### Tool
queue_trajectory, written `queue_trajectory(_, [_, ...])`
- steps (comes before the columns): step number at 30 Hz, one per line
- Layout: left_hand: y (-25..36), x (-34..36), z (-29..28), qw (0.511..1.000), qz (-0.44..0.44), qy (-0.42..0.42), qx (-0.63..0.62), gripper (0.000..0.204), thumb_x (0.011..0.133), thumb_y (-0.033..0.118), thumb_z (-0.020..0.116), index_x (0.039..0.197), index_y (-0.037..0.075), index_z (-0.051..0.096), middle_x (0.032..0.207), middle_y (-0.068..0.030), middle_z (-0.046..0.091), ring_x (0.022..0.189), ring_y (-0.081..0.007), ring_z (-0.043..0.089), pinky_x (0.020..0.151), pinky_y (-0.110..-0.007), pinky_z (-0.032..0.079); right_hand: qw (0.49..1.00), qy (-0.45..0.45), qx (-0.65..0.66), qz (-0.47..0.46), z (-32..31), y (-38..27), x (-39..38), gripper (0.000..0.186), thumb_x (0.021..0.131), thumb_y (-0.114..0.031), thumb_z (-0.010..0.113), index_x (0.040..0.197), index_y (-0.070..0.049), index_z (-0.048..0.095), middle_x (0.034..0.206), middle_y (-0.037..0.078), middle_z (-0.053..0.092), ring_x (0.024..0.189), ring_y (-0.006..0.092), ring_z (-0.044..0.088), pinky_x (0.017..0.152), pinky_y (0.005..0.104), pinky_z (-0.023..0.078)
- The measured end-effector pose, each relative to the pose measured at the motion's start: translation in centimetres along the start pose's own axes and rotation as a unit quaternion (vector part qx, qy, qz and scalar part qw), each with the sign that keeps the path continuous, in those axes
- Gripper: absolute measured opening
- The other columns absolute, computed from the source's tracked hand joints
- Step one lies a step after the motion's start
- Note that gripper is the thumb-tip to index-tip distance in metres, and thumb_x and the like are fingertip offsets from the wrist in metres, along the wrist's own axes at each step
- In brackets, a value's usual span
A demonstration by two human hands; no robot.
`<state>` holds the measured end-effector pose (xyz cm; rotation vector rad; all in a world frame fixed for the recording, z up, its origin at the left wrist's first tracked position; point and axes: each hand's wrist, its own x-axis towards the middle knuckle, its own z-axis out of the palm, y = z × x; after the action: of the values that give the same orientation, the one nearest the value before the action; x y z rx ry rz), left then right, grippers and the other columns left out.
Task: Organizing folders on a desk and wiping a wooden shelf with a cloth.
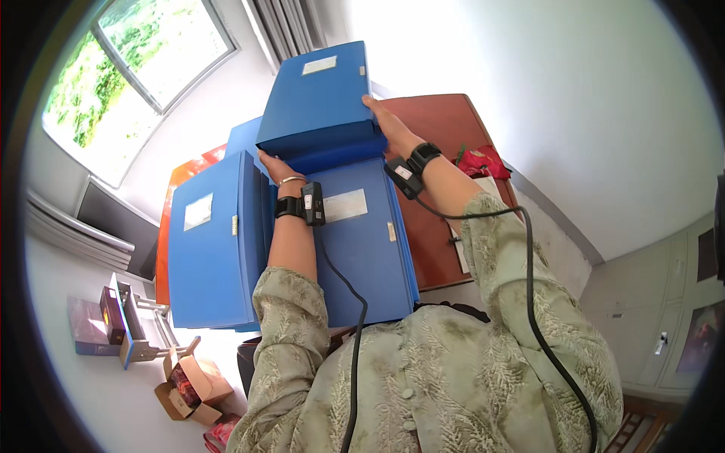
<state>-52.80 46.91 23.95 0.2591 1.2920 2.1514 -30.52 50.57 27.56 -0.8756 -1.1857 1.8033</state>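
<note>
A blue file box (317, 94) with a pale label is between my two hands, above the far end of the other boxes. My left hand (279, 167) grips its near left corner, and my right hand (389, 124) is closed around its right edge. Whether the box rests on something or hangs free cannot be told. Below my left wrist lies another blue file box (359, 257), labelled and partly hidden by my arm. To the left stands a stack of blue file boxes (208, 260). One more blue box (243, 139) shows behind that stack.
The boxes lie on a reddish-brown table (434, 181). A red bag (483, 162) sits at its right edge. On the floor at left are an open cardboard box (192, 389) and a small rack (140, 325). Black cables (529, 294) run from both wrists along my arms.
</note>
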Motion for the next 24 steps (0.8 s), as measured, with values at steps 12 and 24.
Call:
queue_trajectory(12, [3.3, -17.0, -0.1, 0.899, -0.197, -0.391, -0.025, 0.048, 0.100, 0.033, 0.038, 0.136, 0.001, 0.042, 0.133, -0.0185, 0.052, 0.124, -0.0293, 0.049, 0.105, -0.039, 0.037, 0.963, 0.217, 0.120, -0.107, -9.9, 6.5, -13.1, 0.027, 0.089, -0.022, 0.056, 0.077, 0.000, 0.065, 0.067, 0.010, 0.063, 0.053, 0.0184, 0.058, 0.047, 0.0299, 0.045])
queue_trajectory(24, [-2.9, -31.8, -8.7, 0.668, -0.286, -0.574, 0.379, 0.055, 0.096, 0.039, 0.049, 0.133, -0.002, 0.046, 0.121, -0.0181, 0.060, 0.111, -0.0268, 0.059, 0.096, -0.035, 0.042, 0.629, 0.608, -0.195, 0.442, -27.6, 34.4, -60.2, 0.040, 0.081, -0.033, 0.054, 0.092, 0.003, 0.068, 0.100, 0.025, 0.066, 0.093, 0.0419, 0.062, 0.080, 0.0453, 0.049])
